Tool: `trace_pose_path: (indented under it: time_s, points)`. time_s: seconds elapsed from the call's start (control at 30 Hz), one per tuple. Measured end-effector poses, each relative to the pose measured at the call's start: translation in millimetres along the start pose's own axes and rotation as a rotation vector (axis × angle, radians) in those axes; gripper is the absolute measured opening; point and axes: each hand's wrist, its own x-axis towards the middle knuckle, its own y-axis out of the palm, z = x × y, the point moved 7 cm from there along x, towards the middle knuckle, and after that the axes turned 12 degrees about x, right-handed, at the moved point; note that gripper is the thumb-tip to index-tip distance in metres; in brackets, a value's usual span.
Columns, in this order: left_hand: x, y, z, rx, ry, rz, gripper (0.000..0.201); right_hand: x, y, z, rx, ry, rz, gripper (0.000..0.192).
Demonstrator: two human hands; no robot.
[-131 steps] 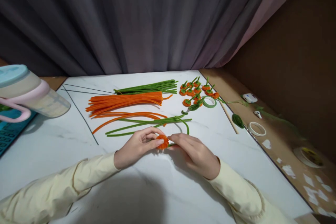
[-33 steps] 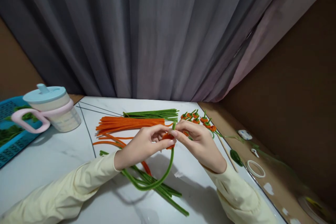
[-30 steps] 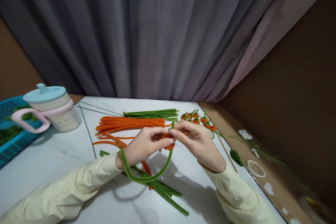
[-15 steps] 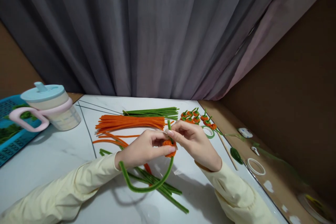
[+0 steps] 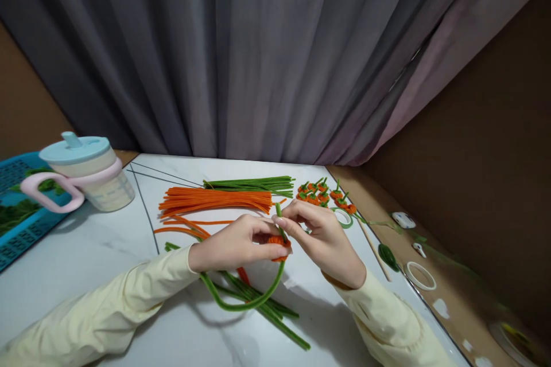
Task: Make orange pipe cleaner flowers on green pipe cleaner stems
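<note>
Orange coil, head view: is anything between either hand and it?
Nothing visible. The left hand and right hand both pinch the orange coil directly, above the table. The green stem runs through it and loops below, not between fingers and coil.

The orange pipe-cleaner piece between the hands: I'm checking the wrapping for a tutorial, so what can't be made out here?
Head view:
- Orange pipe-cleaner piece: mostly covered by the left hand and right hand.
- Green pipe-cleaner stem: its upper end disappears among the fingers.
- Small orange-and-green finished pieces: too small for detail.
- Blue plastic basket: cut off by the left edge.
</note>
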Motion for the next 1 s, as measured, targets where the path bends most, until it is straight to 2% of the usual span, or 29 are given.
trace_pose_path:
  time_s: [0.1, 0.33, 0.4, 0.47, 0.57, 0.63, 1.0]
  points:
    - [0, -4.1, -4, 0.045, 0.040, 0.007, 0.016, 0, -3, -1, -0.005, 0.004, -0.006, 0.021]
    - [-3, -10.0, -9, 0.062, 0.038, 0.090, 0.018, 2, -6, -11, 0.064, 0.131, -0.024, 0.028]
    - [-3, -10.4, -9, 0.084, 0.016, 0.038, 0.014, 2, -5, -12, 0.086, 0.145, -0.025, 0.028]
    - [-4, -11.5, -8, 0.131, 0.006, -0.066, 0.014, 3, -2, -11, 0.113, 0.143, -0.012, 0.027]
    - [-5, -12.2, -9, 0.272, 0.075, -0.235, 0.015, 3, 5, -9, 0.123, 0.117, 0.020, 0.022]
    - [-6, -10.6, -9, 0.349, 0.127, -0.298, 0.014, 3, 9, -8, 0.102, 0.094, 0.027, 0.020]
    - [-5, -5.6, -3, 0.399, 0.202, -0.347, 0.016, 0, 10, -4, 0.006, -0.023, -0.008, 0.018]
